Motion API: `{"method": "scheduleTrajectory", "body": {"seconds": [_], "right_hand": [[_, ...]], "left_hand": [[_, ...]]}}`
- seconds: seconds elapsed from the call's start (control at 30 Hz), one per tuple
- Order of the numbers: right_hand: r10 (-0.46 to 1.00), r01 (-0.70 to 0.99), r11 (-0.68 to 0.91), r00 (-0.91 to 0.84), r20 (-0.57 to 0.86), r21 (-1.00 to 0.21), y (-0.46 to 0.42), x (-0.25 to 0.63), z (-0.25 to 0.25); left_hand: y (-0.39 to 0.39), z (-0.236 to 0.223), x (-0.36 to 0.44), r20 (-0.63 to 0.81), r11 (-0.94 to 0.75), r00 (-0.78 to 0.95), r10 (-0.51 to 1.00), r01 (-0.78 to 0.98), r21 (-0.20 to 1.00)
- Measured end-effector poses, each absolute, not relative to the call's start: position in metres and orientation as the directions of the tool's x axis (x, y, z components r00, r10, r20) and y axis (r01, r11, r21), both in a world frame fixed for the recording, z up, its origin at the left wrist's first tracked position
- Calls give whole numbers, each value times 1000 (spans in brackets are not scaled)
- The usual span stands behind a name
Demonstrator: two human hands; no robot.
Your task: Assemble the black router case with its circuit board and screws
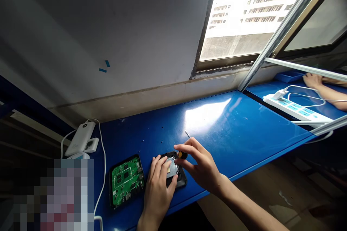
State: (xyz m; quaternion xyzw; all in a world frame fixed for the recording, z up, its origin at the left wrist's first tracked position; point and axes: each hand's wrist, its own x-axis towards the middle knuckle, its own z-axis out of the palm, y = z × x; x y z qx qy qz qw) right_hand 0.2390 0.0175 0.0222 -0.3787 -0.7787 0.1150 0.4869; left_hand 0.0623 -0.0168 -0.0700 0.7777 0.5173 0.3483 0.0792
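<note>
My left hand (159,180) lies over a black plastic casing (183,180), its fingers stretched out across the left side. A silvery metal plate (172,170) sits inside that casing, partly hidden under my fingers. My right hand (202,164) grips a screwdriver by its black and yellow handle (182,154), above the casing's upper right part. The screwdriver's thin metal shaft (187,134) sticks out beyond my knuckles, pointing away from me over the table. Left of my left hand lies a second black casing with a green circuit board (126,180) in it.
Several tiny dark screws (162,142) lie scattered on the blue table (151,130). A white power bank (81,139) and cable (104,158) are at the left. Beyond a metal frame, another person's hand (313,80) rests near a blue tray (288,76) and white power strip (295,108).
</note>
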Motion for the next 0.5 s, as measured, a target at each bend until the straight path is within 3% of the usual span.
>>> {"method": "scheduleTrajectory", "body": {"seconds": [0.1, 0.27, 0.5], "right_hand": [[705, 465, 682, -214, 676, -564, 16, 240, 20], [713, 355, 701, -326, 621, -618, 11, 241, 29], [679, 457, 705, -214, 702, -543, 16, 235, 26]], "left_hand": [[-17, -72, 62, 453, -444, 220, 864, 758, 478], [-17, -75, 62, 446, -442, 225, 867, 761, 476], [-18, -76, 61, 433, -433, 227, 872, 769, 470]]}}
